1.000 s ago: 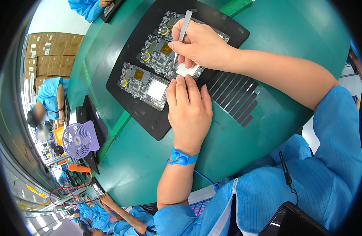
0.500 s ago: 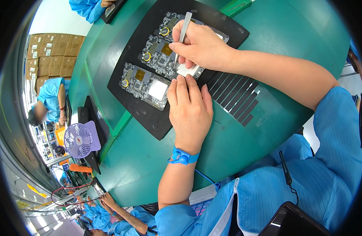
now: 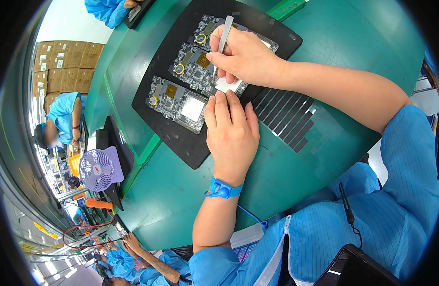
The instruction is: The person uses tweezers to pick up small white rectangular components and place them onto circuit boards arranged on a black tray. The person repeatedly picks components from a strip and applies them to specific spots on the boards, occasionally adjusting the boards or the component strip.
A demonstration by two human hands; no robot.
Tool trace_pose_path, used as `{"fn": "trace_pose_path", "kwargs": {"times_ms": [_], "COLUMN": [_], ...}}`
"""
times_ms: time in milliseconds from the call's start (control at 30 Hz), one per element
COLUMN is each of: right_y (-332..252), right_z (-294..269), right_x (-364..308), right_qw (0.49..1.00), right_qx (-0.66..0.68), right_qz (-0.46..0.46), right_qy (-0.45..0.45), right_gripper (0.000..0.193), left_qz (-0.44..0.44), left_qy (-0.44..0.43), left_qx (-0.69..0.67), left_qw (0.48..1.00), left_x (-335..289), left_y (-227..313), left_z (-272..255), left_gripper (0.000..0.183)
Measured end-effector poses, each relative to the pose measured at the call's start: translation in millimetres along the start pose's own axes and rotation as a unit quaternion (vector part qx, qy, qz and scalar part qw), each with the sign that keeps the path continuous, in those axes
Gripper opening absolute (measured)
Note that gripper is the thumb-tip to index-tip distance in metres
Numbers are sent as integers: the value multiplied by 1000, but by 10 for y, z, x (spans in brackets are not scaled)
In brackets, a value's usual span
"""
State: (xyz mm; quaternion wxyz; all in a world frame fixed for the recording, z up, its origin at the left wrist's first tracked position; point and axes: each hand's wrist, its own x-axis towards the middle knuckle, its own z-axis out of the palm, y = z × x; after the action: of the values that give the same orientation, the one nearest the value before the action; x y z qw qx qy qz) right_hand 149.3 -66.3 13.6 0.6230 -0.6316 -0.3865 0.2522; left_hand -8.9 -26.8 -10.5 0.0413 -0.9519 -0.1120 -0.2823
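Metal tweezers (image 3: pixel 224 38) are gripped in my right hand (image 3: pixel 248 55), their tips down at the middle circuit board (image 3: pixel 193 69) beside its white square. My left hand (image 3: pixel 232 131) lies with its fingers stretched forward, fingertips on the lower edge of that board. A blue wrist strap (image 3: pixel 223 189) circles my left wrist. Nearer on the left, another circuit board (image 3: pixel 168 100) with a pale silvery square lies flat, and a third board (image 3: pixel 206 26) is partly covered by my right hand. All rest on a black mat (image 3: pixel 181 148).
Dark strips (image 3: pixel 286 117) on a clear sheet lie right of the mat. A purple fan (image 3: pixel 98 169) stands left on the green table (image 3: pixel 176 200). Co-workers in blue work at the left and far edge; cardboard boxes (image 3: pixel 67 66) are stacked beyond.
The view has shifted very slightly, moving the boards a little to the right in the picture. Both hands and the tweezers keep nearly the same places on the middle board.
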Motion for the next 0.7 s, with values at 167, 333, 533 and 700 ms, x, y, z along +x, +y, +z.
{"fn": "trace_pose_path", "kwargs": {"times_ms": [167,333,533,700], "right_y": [10,49,54,108], "right_z": [15,24,15,40], "right_x": [-4,10,9,20], "right_qw": [1000,1000,1000,999], "right_qx": [3,-1,-6,-2], "right_qz": [3,-2,-8,-33], "right_qy": [-1,0,2,4], "right_gripper": [19,18,17,15], "left_qz": [-1,-1,-26,-15], "left_qy": [-1,-1,-39,-25], "left_qx": [3,4,-20,-34], "left_qw": [1000,1000,999,999], "left_x": [1,-5,16,40], "left_y": [2,0,9,-36], "left_z": [-4,-2,-48,-27], "left_gripper": [33,34,35,35]}}
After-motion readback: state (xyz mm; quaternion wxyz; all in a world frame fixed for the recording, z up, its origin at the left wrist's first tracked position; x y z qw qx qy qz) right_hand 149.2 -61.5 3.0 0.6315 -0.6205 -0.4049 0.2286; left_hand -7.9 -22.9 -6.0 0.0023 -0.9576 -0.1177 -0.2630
